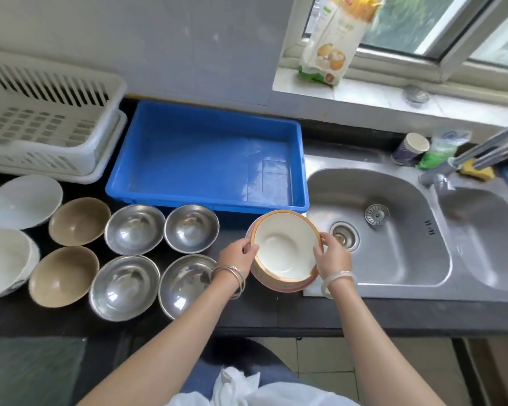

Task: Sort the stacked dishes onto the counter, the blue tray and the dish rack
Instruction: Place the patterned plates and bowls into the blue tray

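A stack of cream bowls with orange rims (283, 249) stands on the dark counter (276, 312) by the sink's left edge. My left hand (237, 254) grips the stack's left rim and my right hand (332, 254) grips its right rim. Several steel bowls (134, 228) stand in two rows left of the stack. Two brown bowls (79, 221) and white bowls (24, 200) lie further left. The blue tray (129, 171) sits behind them with nothing in it. The white dish rack (41, 124) is at the back left, with no dishes visible in it.
A steel double sink (399, 259) with a tap (481, 153) lies to the right. A paper cup (411, 149), a green bag and a yellow sponge sit behind the sink. A food packet (335, 39) stands on the window sill.
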`<state>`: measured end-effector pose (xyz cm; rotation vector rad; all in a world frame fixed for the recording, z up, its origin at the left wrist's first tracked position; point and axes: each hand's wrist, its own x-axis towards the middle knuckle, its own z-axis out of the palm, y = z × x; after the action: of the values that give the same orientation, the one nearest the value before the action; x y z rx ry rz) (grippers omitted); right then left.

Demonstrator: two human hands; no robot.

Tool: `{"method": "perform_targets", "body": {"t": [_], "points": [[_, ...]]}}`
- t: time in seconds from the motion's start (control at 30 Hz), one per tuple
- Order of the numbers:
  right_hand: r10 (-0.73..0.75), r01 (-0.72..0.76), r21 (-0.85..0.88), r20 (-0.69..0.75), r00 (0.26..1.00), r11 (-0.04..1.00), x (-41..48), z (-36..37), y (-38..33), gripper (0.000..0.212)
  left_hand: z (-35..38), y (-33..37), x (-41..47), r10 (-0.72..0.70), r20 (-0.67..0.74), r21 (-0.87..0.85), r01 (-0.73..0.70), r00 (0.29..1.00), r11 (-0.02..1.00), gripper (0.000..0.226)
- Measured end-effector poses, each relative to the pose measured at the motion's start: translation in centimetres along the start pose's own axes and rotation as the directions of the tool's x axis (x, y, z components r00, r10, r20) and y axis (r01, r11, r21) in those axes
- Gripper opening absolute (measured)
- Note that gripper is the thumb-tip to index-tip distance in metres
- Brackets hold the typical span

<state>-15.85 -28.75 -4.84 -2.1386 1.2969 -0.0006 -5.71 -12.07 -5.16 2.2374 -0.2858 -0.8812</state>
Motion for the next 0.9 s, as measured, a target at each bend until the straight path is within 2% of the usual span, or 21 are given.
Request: {"method": "perform_targets", "body": {"t": [0.13, 0.23, 0.47, 0.57, 0.7, 0.8, 0.9], "points": [[-0.005, 0.004, -0.041, -0.011, 1.000, 0.999, -0.8, 0.4, -0.2, 0.024, -0.1, 0.0, 0.2, -0.001, -0.049, 0.030, 0.003, 0.999, 1.000, 0.020], [-0.013, 0.014, -0.070, 0.007, 1.000, 0.997, -1.8, 0.9, -0.3, 0.024, -0.7, -0.2, 0.5, 0.001, -0.085, 0.034, 0.002, 0.996, 0.999, 0.027], [0.033, -0.033, -0.007, 0.038, 0.999, 0.999, -3.5, 2.2, -1.3, 0.026, -2.0, -0.5, 1.1, -0.003, -0.143, 0.081, 0.014, 0.990, 0.997, 0.023], [0.041, -0.041, -0.025, -0.006, 0.999, 0.999, -3.7, 2.3, -1.7, 0.028, -1.9, -0.3, 0.9, 0.033, -0.193, 0.124, -0.009, 0.981, 0.992, 0.022], [0.058, -0.058, 0.027, 0.016, 0.998, 0.998, -3.7, 2.6, -2.2, 0.022, -1.7, -0.4, 0.5, 0.035, -0.276, 0.109, -0.005, 0.961, 0.994, 0.021], [0.062, -0.067, 0.117, 0.040, 0.997, 0.991, -3.9, 2.5, -2.3, 0.020, -2.2, 0.0, 0.5, 0.029, -0.293, 0.070, -0.008, 0.956, 0.997, 0.022], [0.053, -0.051, 0.181, -0.004, 0.999, 0.982, -4.0, 1.6, -2.4, 0.020, -3.0, 1.0, 0.6, 0.050, -0.289, 0.045, -0.039, 0.956, 0.998, 0.024]]}}
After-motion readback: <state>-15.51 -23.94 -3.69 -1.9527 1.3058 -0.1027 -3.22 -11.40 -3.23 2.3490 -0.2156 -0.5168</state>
